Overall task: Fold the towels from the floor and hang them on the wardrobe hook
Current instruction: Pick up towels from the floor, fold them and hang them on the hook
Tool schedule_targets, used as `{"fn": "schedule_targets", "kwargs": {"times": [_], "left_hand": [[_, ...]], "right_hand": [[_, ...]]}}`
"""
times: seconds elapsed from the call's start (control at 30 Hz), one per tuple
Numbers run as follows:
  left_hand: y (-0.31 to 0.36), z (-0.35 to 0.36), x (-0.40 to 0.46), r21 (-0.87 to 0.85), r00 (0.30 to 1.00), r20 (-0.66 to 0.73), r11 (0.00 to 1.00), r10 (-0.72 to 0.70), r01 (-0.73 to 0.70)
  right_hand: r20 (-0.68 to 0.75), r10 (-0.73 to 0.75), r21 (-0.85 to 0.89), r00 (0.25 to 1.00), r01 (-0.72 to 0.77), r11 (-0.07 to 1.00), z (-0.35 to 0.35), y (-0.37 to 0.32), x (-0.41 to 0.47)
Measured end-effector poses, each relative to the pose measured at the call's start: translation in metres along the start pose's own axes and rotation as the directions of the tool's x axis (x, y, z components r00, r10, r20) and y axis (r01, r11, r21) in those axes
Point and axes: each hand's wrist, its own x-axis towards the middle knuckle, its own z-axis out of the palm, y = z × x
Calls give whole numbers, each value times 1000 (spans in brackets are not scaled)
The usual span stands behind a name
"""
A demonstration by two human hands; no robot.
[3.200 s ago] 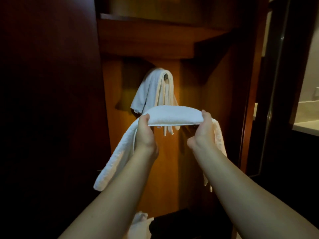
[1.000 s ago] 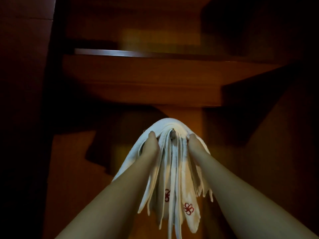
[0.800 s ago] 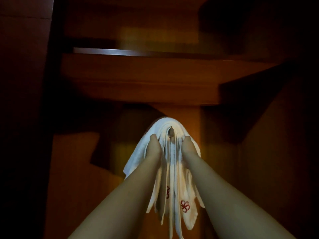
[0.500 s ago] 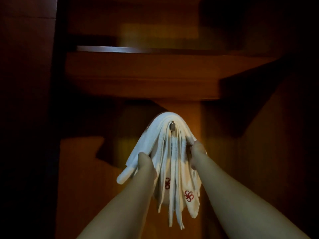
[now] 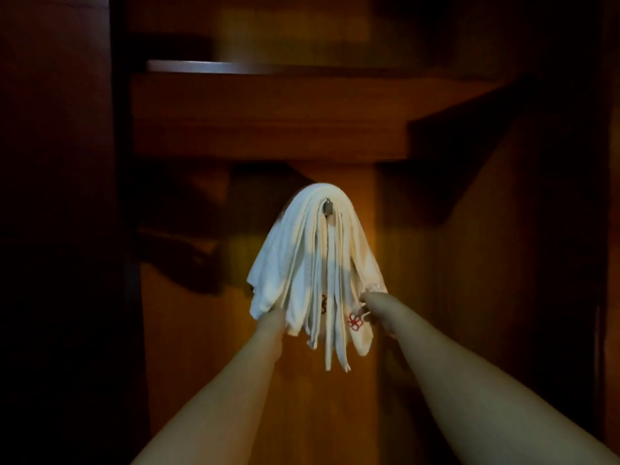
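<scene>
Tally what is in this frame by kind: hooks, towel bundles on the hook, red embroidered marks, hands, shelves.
Hooks: 1, the metal hook
Towel bundles: 1, the white towels draped over it; layers too packed to count singly
Red embroidered marks: 2, one mark clear, another partly hidden
Hands: 2, left hand, right hand
Shelves: 1, the wooden shelf
Total: 7
</scene>
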Motion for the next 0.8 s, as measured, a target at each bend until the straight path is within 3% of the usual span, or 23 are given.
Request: {"fn": "schedule_targets", "kwargs": {"times": [0.17,0.3,0.5,0.67,0.8], "left_hand": [[-29,-31,-40,366,977,21,908,214,-207],[-59,-60,-94,647,939,150,687,311,-331],[-137,-87,-173,755,905,360,499,227,-426],[-213,-92,-223,764,850,524,412,56,-498],[-276,-76,-251,754,803,592,394,-61,-526]], "right_hand": [[-58,-148,-200,987,133,971,-7,29,-72],[-21,-211,-483,977,175,858,-3,66,-136],[51,-180,-671,982,168,723,19,166,-234],[131,-174,-760,976,212,614,20,250,-305],[147,-65,-803,987,158,575,16,326,-349]]}}
